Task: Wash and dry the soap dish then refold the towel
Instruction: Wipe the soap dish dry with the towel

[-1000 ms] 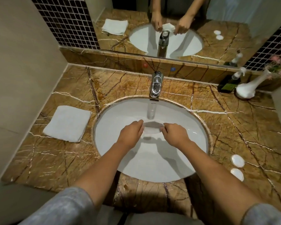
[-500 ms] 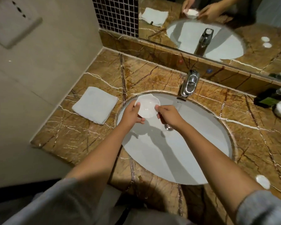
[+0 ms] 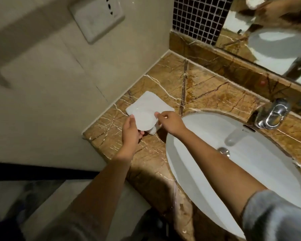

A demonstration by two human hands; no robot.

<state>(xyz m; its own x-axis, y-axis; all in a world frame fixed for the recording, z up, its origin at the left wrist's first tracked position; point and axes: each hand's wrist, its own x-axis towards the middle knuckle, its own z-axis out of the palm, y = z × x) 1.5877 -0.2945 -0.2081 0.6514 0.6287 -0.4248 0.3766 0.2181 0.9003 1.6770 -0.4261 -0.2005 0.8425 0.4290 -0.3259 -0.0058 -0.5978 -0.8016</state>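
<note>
- Grey sleeve (image 3: 275, 216) covers the right upper arm at the near edge of view; both forearms are bare and reach forward and to the left over the counter.
- Left hand (image 3: 131, 132) is curled, palm turned inward; its fingers support the soap dish (image 3: 145, 120) from beneath at the near-left rim, thumb raised along the left edge; grip is closed on the dish.
- Right hand (image 3: 170, 121) sits just right of the dish; thumb and forefinger are pinched on the dish's right rim, the remaining fingers folded; grip is closed on the dish.
- Soap dish is white and round, held tilted between the two hands, above the counter and directly over the near corner of the towel (image 3: 150, 103); whether dish and towel touch cannot be told.
- Towel is white and folded, lying flat on the brown veined marble counter (image 3: 207, 91) just beyond both hands, close to the wall edge.
- Sink basin (image 3: 207, 171) is white and oval, to the right of the right hand, beneath the right forearm; its drain (image 3: 223, 151) shows beside the forearm.
- Chrome faucet (image 3: 273, 114) stands further right and beyond the basin; image there is blurred.
- Mirror (image 3: 268, 32) runs along the far wall, with dark mosaic tile (image 3: 196, 18) to its left; a white wall plate (image 3: 97, 16) sits beyond and left of the left hand.
</note>
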